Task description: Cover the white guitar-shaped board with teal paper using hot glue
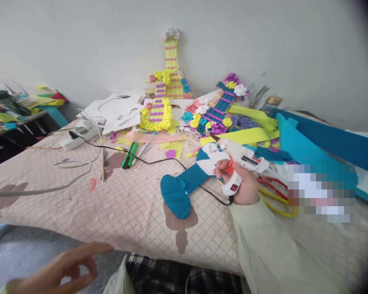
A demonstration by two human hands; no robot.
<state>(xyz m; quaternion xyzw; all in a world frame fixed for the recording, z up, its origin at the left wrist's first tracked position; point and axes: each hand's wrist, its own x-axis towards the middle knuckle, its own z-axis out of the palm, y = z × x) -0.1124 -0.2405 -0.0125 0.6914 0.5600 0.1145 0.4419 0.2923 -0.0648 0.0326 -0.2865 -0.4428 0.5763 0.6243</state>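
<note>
My right hand (pixel 243 183) is wrapped round a white glue gun (pixel 241 155) with an orange trigger and a red switch. Its dark nozzle points left, over a white and teal guitar-like shape (pixel 193 179) lying on the tablecloth. The teal end of that shape faces the front edge of the table. At the lower left, my left hand (pixel 70 267) hangs in front of the table edge with its fingers apart and bent, holding nothing. A black cable (pixel 216 198) runs from the gun's handle.
Flowered yellow (pixel 156 110) and blue (pixel 221 108) paper instruments stand towards the wall. A green cutter (pixel 129 155), a white power strip (pixel 76 139) and cables lie at left. Yellow strips and teal sheets (pixel 319 151) spread over the right; red and yellow scissor handles (pixel 277 210) lie beside my sleeve.
</note>
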